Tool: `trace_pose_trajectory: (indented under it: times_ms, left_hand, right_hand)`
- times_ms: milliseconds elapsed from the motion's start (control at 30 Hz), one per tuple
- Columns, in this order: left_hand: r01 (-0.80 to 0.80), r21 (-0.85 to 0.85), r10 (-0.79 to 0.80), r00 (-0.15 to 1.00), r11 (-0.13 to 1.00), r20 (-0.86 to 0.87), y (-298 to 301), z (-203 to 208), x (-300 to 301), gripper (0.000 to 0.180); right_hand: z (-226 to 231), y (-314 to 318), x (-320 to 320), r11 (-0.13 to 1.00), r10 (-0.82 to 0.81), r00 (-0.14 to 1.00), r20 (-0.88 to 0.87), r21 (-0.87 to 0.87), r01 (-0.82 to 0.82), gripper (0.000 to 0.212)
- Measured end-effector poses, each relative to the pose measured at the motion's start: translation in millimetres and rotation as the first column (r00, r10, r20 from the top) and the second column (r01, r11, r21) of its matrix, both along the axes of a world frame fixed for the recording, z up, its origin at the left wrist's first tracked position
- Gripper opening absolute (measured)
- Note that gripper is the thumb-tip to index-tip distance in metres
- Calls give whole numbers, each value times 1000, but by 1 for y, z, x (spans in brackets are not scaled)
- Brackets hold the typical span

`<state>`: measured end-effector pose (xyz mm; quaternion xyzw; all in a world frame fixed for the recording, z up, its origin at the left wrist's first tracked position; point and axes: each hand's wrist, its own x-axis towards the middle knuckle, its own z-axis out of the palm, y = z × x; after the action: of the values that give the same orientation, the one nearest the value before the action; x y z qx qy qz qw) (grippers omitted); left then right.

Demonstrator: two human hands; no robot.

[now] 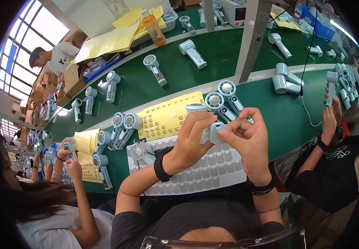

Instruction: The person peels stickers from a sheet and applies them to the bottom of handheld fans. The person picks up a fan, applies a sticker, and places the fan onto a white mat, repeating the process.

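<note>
Both my hands hold one pale blue hand-held fan (217, 129) above the green bench. My right hand (248, 139) grips its handle from the right. My left hand (192, 139) pinches the handle's upper end from the left, just under the round fan head (196, 108). Below my hands lies a white sheet of grey sticker labels (212, 166). A yellow sticker sheet (167, 116) lies beyond my left hand. Two finished fans (225, 97) rest just past my fingers.
More pale blue fans (123, 126) lie along the green conveyor (179, 74). A person on my left (69, 166) holds a fan, and another on my right (332, 112) holds one up. An orange bottle (154, 30) and yellow papers sit beyond. A grey post (252, 37) rises from the bench.
</note>
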<state>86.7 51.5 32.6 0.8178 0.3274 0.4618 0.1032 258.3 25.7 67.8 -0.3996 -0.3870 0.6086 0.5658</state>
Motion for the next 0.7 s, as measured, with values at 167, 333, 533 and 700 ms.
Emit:
trace_pose_trajectory:
  times_ms: [167,333,533,700]
  left_hand:
    - [0,-4,0,1000,1000,12,0,-1,0,62]
    - [1,15,-1,1000,1000,-3,2,-3,0,61]
    - [1,45,-1,1000,999,4,2,-6,-2,60]
    - [62,79,-67,996,995,58,17,1,-15,60]
  right_hand:
    - [0,0,-1,1000,-8,1000,24,8,8,48]
    - [-1,2,-1,999,-18,998,61,29,17,47]
    - [-3,0,-8,989,-105,975,197,126,81,45]
    - [-19,7,-3,960,-227,796,560,266,87,33]
